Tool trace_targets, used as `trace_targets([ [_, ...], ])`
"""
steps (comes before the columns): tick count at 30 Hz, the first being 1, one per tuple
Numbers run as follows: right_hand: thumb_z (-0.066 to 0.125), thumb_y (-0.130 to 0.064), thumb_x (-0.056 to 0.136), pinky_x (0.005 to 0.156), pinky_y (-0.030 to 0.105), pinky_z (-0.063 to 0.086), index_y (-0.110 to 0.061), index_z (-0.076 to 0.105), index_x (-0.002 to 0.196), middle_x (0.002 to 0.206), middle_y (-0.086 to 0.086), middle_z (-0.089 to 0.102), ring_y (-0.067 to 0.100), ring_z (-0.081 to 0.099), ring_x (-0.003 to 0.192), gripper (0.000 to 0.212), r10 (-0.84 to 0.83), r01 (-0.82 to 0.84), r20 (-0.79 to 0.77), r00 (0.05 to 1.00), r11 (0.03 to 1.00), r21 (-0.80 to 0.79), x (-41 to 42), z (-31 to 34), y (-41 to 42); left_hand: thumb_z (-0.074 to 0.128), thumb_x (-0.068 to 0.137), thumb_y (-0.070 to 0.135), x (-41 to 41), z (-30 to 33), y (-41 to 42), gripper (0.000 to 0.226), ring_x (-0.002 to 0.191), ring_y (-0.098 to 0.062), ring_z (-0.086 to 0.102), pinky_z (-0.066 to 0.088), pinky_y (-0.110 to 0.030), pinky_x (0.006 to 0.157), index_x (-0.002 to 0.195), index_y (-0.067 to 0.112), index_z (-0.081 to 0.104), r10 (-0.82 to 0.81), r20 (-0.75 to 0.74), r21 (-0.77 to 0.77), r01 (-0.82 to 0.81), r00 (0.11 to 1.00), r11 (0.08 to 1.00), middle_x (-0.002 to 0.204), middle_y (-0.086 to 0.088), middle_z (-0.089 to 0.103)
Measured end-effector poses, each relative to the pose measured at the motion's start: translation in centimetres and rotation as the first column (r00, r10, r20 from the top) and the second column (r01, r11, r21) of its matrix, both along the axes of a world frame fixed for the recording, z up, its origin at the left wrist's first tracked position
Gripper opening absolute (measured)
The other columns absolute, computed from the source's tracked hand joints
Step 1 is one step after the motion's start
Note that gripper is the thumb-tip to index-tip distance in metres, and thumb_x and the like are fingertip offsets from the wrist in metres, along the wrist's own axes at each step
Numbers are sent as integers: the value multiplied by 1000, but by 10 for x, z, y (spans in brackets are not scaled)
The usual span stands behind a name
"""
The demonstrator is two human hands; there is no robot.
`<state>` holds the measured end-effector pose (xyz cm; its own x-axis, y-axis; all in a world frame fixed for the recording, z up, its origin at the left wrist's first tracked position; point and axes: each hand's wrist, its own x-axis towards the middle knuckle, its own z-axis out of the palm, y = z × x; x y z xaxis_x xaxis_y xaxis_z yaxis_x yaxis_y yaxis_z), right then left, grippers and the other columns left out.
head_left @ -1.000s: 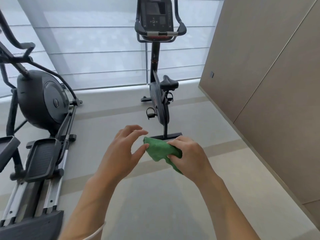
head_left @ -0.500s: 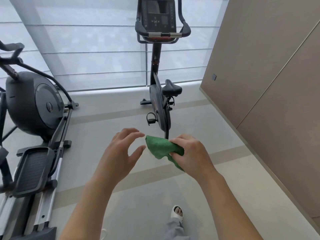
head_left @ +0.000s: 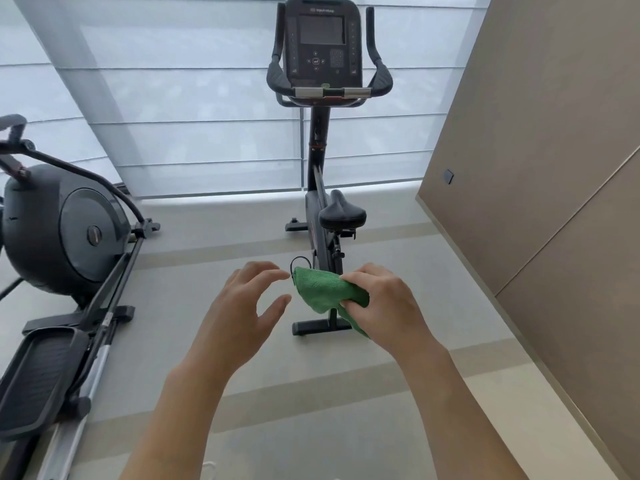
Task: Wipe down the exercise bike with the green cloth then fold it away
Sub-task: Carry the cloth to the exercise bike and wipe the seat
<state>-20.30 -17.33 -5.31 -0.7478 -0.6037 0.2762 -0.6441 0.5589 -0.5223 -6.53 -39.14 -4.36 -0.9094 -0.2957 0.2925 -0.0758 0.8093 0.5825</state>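
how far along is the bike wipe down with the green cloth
Nothing shows whether any wiping is done. In hand: the right hand grips the bunched green cloth, and the open left hand is beside it, not touching. The exercise bike stands ahead, untouched. Left at least: folding the cloth away.

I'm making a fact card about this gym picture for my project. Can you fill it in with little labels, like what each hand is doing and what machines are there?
place: room with a pale floor and window blinds
right hand: grip closed on the green cloth
left hand: open, fingers spread, beside the cloth, not touching it
exercise bike: straight ahead, upright, black
bike console: screen dark
bike seat: nothing on it
other machine: elliptical trainer on the left
cloth on bike yet: no
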Motion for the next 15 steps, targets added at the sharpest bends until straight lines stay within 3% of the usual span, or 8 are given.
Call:
trace_targets([
  [15, 83, -15, 79, 84, 34, 56, -24, 76, 120, 107, -12, 67, 15, 62, 99, 43, 35, -35, 2, 999, 998, -45, -153, -19, -39, 64, 98, 39, -175, -14, -21, 39, 121, -5, 53, 44, -25, 99, 137, 32, 59, -40, 97, 20, 38, 994, 999, 133, 21, 54],
])
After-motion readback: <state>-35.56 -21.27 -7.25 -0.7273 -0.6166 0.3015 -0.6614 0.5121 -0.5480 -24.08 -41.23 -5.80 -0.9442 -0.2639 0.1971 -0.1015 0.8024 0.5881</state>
